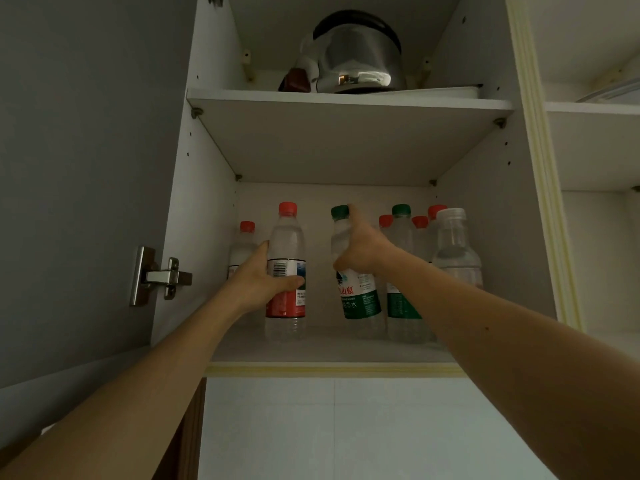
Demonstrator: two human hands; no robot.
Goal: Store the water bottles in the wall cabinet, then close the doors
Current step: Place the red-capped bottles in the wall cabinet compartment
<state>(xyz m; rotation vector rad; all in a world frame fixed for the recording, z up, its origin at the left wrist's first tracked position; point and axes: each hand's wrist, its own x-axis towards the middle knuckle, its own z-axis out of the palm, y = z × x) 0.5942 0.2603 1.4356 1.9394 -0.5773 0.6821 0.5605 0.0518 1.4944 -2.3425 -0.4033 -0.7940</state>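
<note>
While we reach into the open white wall cabinet (204, 209), our left hand (258, 277) is wrapped around a clear red-capped, red-labelled plastic water bottle (286, 271) upright on the lower shelf (322, 351) | right hand (363, 247) clasps a slightly tilted clear green-capped, green-labelled plastic bottle (356, 292) | more bottles behind | steel kettle (358, 57) on the shelf above

The lower shelf (329, 351) of the cabinet carried several water bottles (405, 271), all upright, with red, green and clear caps, most of them near the right wall. On the upper shelf (346, 102) stood a metal kettle (356, 57).
</note>
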